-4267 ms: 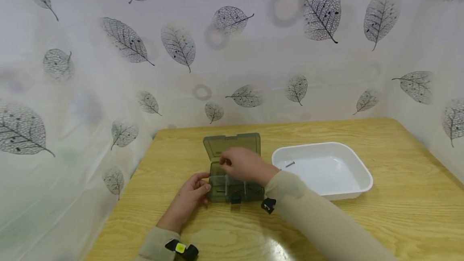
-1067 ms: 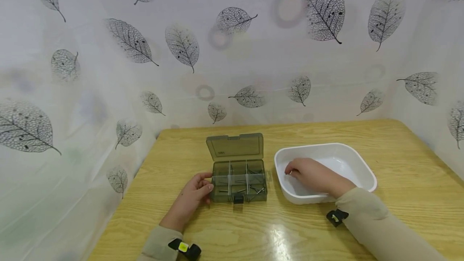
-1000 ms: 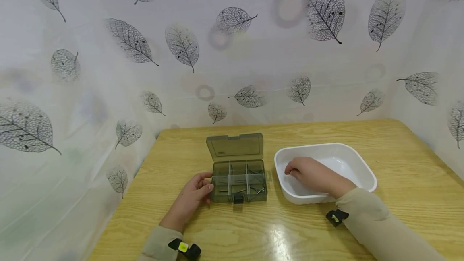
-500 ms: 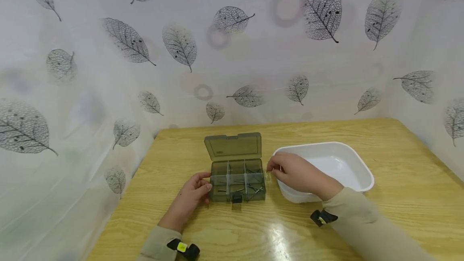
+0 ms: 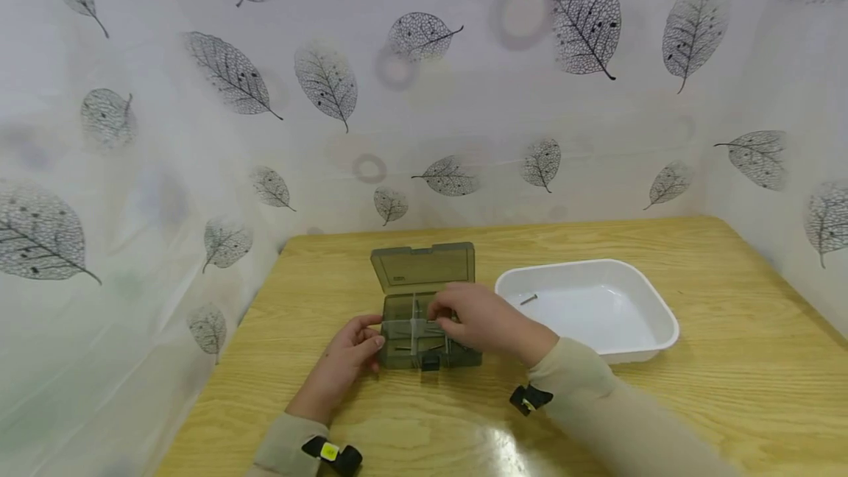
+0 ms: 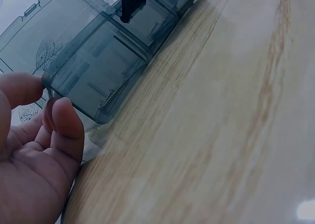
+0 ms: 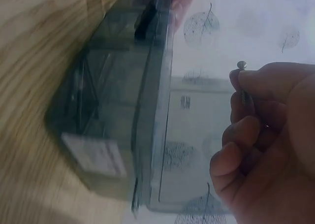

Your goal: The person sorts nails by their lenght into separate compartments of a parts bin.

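Observation:
A smoky clear compartment box [image 5: 397, 361] stands with its lid [image 5: 424, 265] raised at the back. Screws lie in its compartments; one threaded screw [image 6: 113, 96] shows through the wall in the left wrist view. My left hand [image 5: 347, 355] holds the box's left side, fingertips at the corner. Above the box's right half hovers my right hand [image 5: 486, 319], pinching a screw [image 7: 241, 65] between thumb and fingertip, its round head sticking out. That hand hides part of the right compartments in the head view.
To the right of the box is a white tray [image 5: 636, 350] with a single screw [image 5: 528, 299] near its left end. Both rest on a wooden table [image 5: 748, 359], before a leaf-printed curtain [image 5: 490, 109]. A black latch [image 5: 430, 363] sits on the box's front.
My right hand has moved left, out of the white tray and over the box, bringing a screw. A screw in the tray has come back into view. My left hand stays at the box.

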The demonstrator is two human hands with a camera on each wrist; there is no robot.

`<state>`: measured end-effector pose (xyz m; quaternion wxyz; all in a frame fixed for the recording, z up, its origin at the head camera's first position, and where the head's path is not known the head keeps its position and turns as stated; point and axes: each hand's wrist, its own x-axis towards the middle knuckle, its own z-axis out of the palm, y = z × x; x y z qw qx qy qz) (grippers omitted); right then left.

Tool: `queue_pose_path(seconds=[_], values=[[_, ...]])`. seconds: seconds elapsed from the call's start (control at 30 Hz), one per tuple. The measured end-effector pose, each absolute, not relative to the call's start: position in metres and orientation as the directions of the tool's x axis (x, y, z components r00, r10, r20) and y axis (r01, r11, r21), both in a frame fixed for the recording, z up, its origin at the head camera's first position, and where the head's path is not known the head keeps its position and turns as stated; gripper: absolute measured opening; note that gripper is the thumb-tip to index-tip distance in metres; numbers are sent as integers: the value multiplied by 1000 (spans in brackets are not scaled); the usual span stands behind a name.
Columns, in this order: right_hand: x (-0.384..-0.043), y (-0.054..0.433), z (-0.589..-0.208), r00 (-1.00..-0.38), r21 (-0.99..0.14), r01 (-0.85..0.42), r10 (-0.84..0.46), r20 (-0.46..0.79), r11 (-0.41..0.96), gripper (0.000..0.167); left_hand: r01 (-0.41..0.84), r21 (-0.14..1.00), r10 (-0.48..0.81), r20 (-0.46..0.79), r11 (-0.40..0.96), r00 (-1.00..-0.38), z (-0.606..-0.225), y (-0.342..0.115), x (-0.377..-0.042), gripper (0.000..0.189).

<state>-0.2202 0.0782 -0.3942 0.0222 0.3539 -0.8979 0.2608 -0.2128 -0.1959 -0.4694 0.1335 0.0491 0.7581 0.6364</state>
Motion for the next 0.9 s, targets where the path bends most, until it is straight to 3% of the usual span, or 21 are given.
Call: queue_pose_path(seconds=[0.43, 0.9], values=[[-228, 20, -398, -762, -469, -611, -633, 132, 638, 16, -93, 979, 263, -139, 180, -955, -471, -201, -214, 47], [-230, 41, -399, -797, -467, -579, -584, 153, 668, 15, -68, 976, 252, -120, 206, -960, -471, -199, -214, 44]])
